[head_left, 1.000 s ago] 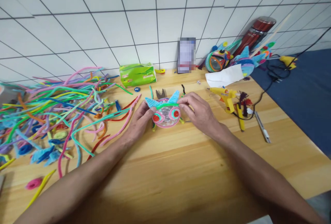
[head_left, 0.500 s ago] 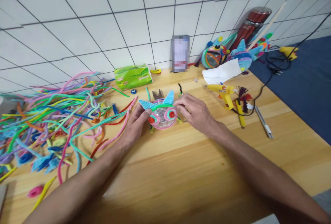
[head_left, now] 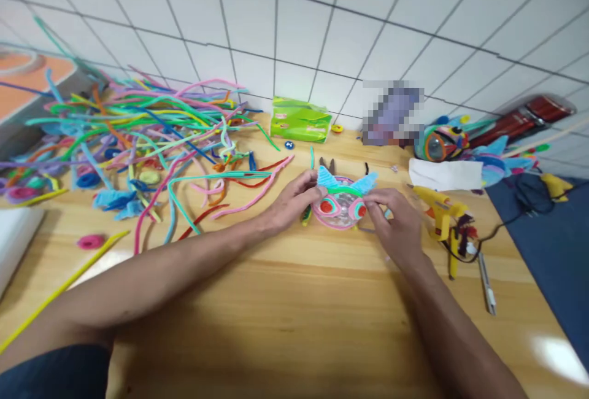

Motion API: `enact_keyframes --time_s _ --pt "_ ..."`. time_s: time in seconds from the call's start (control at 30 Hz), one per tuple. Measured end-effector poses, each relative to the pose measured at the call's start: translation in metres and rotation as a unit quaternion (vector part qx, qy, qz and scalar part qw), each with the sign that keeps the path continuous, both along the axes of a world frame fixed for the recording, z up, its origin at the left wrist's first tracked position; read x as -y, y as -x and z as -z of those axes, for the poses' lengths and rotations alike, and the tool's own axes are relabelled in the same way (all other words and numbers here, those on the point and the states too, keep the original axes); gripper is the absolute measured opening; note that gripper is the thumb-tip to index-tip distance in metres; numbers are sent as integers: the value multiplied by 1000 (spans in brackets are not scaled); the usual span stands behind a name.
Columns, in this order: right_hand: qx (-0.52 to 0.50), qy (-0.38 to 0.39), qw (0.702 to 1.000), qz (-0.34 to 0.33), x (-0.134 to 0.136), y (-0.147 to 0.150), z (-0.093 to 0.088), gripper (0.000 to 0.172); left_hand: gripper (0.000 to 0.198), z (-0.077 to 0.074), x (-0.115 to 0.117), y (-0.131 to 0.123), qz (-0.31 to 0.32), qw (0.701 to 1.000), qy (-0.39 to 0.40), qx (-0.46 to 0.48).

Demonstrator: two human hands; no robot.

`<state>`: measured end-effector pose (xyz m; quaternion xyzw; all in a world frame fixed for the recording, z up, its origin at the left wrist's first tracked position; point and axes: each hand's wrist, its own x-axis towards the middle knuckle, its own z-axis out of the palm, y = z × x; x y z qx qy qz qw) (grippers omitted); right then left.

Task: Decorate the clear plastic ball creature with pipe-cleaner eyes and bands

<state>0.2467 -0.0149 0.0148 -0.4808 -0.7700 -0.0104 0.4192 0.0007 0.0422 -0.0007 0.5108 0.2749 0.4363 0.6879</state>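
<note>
A clear round craft face (head_left: 343, 210) has a pink rim, a green band, two blue pointed ears and red, teal and pink eyes. It is near the middle of the wooden table. My left hand (head_left: 297, 201) is closed on its left edge, thumb beside the left ear. At the right edge, under the right ear, the fingers of my right hand (head_left: 396, 218) are pinched together. Dark plier tips (head_left: 327, 164) show behind the left ear.
Loose coloured pipe cleaners (head_left: 151, 135) cover the left side. A green packet (head_left: 300, 120) rests by the tiled wall. To the right are a yellow glue gun (head_left: 440, 210), its black cord, a cutter (head_left: 486, 282), white paper (head_left: 444, 175), finished crafts and a red flask (head_left: 519, 120).
The camera view has turned, so the table and objects appear shifted and rotated. Both hands remain at the craft face, which now appears farther right and tilted slightly differently.
</note>
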Motion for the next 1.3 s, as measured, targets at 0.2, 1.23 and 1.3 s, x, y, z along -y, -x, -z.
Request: enact_keyframes --time_s 0.2,1.23,1.3 --pt "34 -26 999 6 -2 -6 -1 12 29 3 -4 -1 0 1000 -5 16" --pt "99 -90 990 47 2 -8 -8 10 31 14 -11 -5 22 998 -51 5" --pt "77 -71 993 45 1 -6 -7 8 32 12 -9 -4 32 998 -55 1"
